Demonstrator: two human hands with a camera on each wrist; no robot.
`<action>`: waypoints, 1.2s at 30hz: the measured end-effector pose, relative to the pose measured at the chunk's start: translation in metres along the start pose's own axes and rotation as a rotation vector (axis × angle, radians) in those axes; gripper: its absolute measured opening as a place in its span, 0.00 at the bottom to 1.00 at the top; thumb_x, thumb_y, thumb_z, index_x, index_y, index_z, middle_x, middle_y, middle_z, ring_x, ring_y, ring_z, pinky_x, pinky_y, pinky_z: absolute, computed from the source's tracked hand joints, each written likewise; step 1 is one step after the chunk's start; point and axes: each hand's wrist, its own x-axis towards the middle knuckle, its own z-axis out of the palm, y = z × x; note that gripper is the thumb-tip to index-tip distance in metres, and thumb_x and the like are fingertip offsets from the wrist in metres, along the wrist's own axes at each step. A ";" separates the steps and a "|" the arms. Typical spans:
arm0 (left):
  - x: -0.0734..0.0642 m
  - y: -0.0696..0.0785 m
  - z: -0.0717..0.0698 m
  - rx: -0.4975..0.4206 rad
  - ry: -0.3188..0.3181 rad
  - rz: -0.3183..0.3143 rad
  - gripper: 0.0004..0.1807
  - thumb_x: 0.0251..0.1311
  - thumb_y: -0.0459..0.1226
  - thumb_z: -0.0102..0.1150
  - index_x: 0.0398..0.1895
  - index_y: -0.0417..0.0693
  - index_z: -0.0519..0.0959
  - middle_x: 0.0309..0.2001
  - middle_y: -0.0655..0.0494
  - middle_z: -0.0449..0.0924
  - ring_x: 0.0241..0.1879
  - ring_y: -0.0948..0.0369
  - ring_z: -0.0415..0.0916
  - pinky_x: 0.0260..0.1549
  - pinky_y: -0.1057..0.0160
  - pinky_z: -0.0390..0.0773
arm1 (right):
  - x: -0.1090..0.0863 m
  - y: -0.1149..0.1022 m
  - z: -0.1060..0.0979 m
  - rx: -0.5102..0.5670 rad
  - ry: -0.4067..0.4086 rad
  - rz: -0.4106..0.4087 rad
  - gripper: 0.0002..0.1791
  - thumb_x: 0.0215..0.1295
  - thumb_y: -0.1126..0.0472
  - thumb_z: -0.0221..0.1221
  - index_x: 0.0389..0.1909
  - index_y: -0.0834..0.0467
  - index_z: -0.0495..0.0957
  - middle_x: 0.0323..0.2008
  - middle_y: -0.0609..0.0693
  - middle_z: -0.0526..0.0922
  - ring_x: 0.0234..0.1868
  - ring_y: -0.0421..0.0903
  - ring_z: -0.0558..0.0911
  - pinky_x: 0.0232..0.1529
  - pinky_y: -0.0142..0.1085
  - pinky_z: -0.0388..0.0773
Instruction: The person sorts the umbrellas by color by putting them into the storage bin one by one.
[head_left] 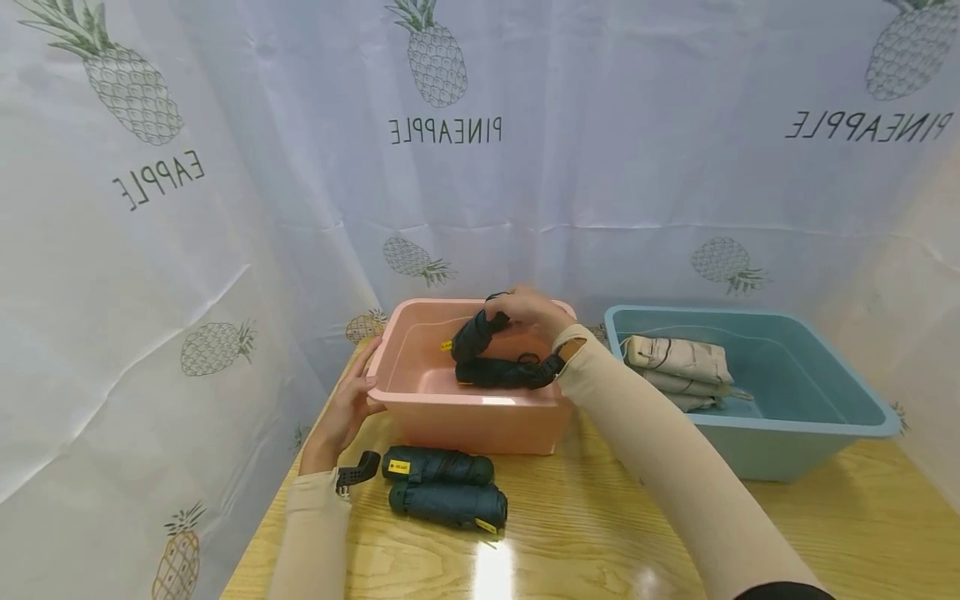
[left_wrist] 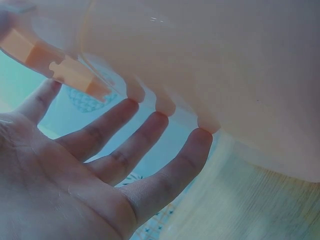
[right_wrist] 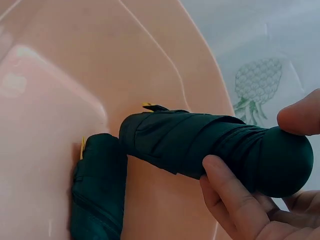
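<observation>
Inside the pink tub (head_left: 472,425), my right hand (head_left: 528,308) grips a dark green folded umbrella (right_wrist: 185,142) by its rounded end, thumb on one side and fingers on the other. The umbrella tilts down into the tub. A second dark folded umbrella (head_left: 498,373) lies on the tub's floor, close by the first one's lower end. At the tub's left side, my left hand (head_left: 347,410) has its fingers spread, and the fingertips (left_wrist: 202,137) touch the outer wall below the rim.
Two more folded umbrellas (head_left: 448,504) with yellow tags lie on the wooden table (head_left: 585,550) before the pink tub. To the right stands a blue tub (head_left: 810,450) with several beige wrapped bundles (head_left: 678,358). A pineapple-print curtain (head_left: 637,183) hangs behind.
</observation>
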 end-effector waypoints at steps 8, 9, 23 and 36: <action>0.002 0.001 0.004 0.005 0.002 -0.001 0.38 0.71 0.41 0.38 0.84 0.68 0.46 0.84 0.52 0.41 0.68 0.60 0.68 0.58 0.41 0.76 | 0.005 0.013 -0.010 -0.143 -0.018 0.063 0.12 0.67 0.55 0.57 0.25 0.55 0.72 0.40 0.52 0.70 0.54 0.59 0.69 0.53 0.47 0.65; 0.002 0.002 0.004 0.006 0.004 -0.002 0.38 0.71 0.41 0.38 0.84 0.67 0.45 0.84 0.52 0.41 0.69 0.59 0.68 0.57 0.41 0.76 | 0.006 0.014 -0.011 -0.141 -0.020 0.076 0.12 0.67 0.55 0.57 0.26 0.55 0.71 0.42 0.53 0.70 0.55 0.59 0.68 0.54 0.47 0.65; 0.001 0.005 0.006 0.012 0.021 -0.008 0.38 0.71 0.42 0.37 0.84 0.68 0.46 0.84 0.54 0.41 0.76 0.40 0.56 0.58 0.40 0.75 | -0.003 0.020 -0.017 0.010 0.076 0.233 0.20 0.71 0.48 0.57 0.53 0.58 0.79 0.64 0.56 0.69 0.66 0.56 0.69 0.69 0.49 0.70; 0.001 0.000 0.003 0.014 0.020 -0.006 0.37 0.72 0.43 0.37 0.84 0.68 0.46 0.84 0.55 0.41 0.74 0.46 0.60 0.59 0.37 0.73 | -0.009 0.023 -0.019 0.293 0.020 0.259 0.32 0.74 0.52 0.54 0.75 0.59 0.66 0.81 0.58 0.46 0.77 0.58 0.54 0.66 0.57 0.74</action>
